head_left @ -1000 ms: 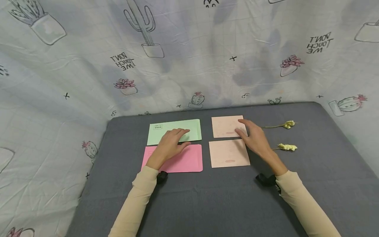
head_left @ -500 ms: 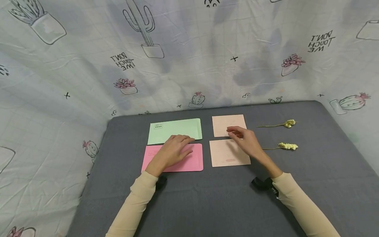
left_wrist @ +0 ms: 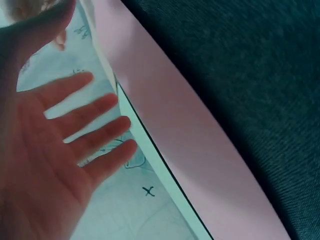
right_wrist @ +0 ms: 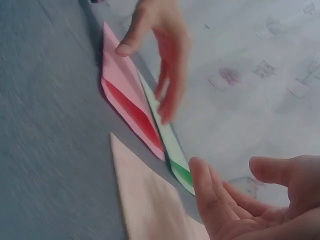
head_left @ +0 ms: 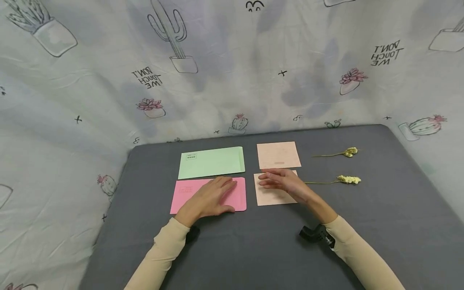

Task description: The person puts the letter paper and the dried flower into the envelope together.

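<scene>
Pink paper, 1 pc.: long rectangular pink envelope (head_left: 232, 198), lying flat just left of & below frame ctr (head view), on dark grey cloth-covered table (head_left: 253, 249). Prob. v. light, thin, bendy; may crease or skid. Suggested hold: light pinch at a long edge, thumb vs. fingertips.

Pale green long paper envelope (head_left: 212, 162), 1 pc.: just above the pink one in frame; small printed box, upper left corner. Prob. handles alike.

Peach rectangular paper pieces, 2 pcs.: upper peach piece (head_left: 278, 155) & lower peach piece (head_left: 275, 196), right of ctr, narrow gap betw. Card or env., can't tell. Prob. light; lift by edge.

Dried yellow flower sprigs, 2 pcs.: upper sprig (head_left: 350, 152), lower sprig (head_left: 349, 179), right side of frame. Prob. brittle; take by stem, spare the heads.

Containers: right wrist view shows pink env. gaping at one end, deeper red inside; contents not visible. Green env. has darker strip at matching end, poss. its mouth; contents n/k.

Grip: left hand (head_left: 212, 197) over pink env., fingers extended, nothing held; contact unclear. Right hand (head_left: 282, 183) over lower peach piece, fingers loose, grasping nothing.
</scene>
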A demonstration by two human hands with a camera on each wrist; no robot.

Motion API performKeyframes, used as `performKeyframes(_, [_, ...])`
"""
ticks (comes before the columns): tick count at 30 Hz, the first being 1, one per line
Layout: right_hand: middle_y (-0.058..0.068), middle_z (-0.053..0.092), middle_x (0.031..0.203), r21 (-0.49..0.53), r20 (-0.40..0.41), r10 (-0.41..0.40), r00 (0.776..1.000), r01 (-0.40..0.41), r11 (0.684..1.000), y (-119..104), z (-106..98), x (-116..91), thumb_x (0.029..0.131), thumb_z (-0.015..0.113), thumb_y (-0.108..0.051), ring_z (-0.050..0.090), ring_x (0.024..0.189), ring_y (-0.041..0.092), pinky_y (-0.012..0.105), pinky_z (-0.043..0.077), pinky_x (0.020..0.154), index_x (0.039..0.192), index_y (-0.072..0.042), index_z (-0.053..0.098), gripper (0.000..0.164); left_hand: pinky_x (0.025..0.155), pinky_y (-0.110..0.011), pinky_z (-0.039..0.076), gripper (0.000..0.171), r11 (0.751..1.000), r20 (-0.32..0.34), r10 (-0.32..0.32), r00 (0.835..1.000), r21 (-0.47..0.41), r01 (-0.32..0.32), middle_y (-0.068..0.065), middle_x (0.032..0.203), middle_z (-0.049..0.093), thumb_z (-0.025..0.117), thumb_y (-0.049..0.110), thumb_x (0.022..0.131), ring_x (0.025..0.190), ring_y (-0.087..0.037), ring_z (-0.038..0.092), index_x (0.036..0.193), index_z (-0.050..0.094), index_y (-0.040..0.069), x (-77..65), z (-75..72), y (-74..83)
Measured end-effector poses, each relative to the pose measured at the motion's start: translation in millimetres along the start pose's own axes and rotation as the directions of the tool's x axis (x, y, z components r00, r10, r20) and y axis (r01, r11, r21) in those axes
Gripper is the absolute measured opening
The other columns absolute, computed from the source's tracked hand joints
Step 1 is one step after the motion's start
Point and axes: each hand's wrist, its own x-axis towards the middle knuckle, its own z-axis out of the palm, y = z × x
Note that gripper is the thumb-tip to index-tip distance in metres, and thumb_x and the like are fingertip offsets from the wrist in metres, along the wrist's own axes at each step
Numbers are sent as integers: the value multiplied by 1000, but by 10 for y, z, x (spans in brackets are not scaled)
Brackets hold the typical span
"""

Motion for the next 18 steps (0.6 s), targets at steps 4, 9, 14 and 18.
performKeyframes(4, [34,51,134,32,75,36,997,-39,999,101,127,10,104,48,-14,62,116,32,36,51,95,142,15,36,50,116,-45,27,103,997,103,-57,993,-51,63,-21,153,34,82,49,75,142,-37,30,150,32,-2,-36,-11,43])
performKeyframes(9, [32,52,134,-33,118,23,993,-19,999,172,263,5,104,48,-13,61,116,35,37,52,94,142,16,35,50,119,-47,19,107,989,194,-119,974,-59,133,-21,158,23,82,44,76,146,-38,19,153,23,-2,-28,-13,82])
performKeyframes(14, [29,53,135,-61,137,36,990,-27,998,175,381,44,104,48,-16,60,118,36,37,51,95,141,14,39,49,118,-52,19,104,992,181,-112,977,-39,121,-21,157,25,80,42,79,145,-38,22,155,21,4,0,20,65])
performKeyframes(18, [25,57,133,-98,157,60,986,-45,994,185,441,74,104,47,-17,61,117,33,35,52,95,140,14,41,47,117,-55,18,107,991,185,-113,976,-43,123,-22,158,23,80,44,77,146,-38,21,157,18,11,7,42,41])
